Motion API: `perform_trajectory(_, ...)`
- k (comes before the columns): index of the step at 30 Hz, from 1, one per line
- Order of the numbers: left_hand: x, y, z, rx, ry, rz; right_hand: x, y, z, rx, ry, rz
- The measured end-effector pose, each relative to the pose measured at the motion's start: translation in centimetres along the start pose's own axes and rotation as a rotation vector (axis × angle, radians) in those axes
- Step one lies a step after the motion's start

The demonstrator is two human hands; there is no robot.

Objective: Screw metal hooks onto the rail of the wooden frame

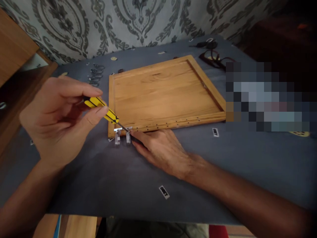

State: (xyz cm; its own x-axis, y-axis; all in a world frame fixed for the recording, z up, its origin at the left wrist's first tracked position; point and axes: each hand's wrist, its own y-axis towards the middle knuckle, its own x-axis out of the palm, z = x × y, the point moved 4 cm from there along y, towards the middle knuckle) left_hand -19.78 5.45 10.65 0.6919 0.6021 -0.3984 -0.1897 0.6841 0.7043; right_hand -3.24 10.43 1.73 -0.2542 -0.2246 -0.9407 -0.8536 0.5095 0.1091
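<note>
My left hand (56, 119) grips a screwdriver (101, 109) by its yellow and black handle, thumb and fingers closed round it. The shaft slants down to the right, its tip at a silver metal hinge (128, 137) on the near left corner of a framed wooden panel (158, 96). My right hand (165, 152) is closed beside the hinge, against the panel's near edge. Between its thumb and fingers shows a dark slim object (136, 138), mostly hidden. A row of small dark holes runs along the panel's near rail.
The panel lies flat on a blue-grey cloth (119, 185) with printed labels. Behind it to the left are several dark metal rings (96, 74); glasses (213, 59) lie at the back right. Wooden furniture (17, 49) borders the left, a patterned curtain (141, 19) the back.
</note>
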Motion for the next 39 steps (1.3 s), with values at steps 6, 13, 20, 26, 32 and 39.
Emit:
perform_trajectory(6,0.2,0.2,1.3,-0.185,0.06,0.014,-0.1,0.0,0.1,-0.01,0.022,0.005)
perform_trajectory(13,0.4,0.2,0.8,-0.096,-0.076,-0.001,-0.1,0.0,0.0,-0.002,0.015,-0.022)
perform_trajectory(20,-0.2,0.1,0.1,-0.138,0.044,0.068,-0.1,-0.1,0.1,-0.016,0.014,0.011)
perform_trajectory(26,0.0,-0.3,1.0,-0.184,0.104,0.026,0.1,-0.1,0.1,-0.022,0.017,0.007)
perform_trajectory(32,0.0,-0.6,0.6,-0.175,0.112,0.044,-0.1,-0.1,0.1,-0.025,-0.005,0.019)
perform_trajectory(39,-0.5,-0.6,0.6,-0.251,0.265,0.002,0.0,-0.2,0.1,-0.026,0.013,0.024)
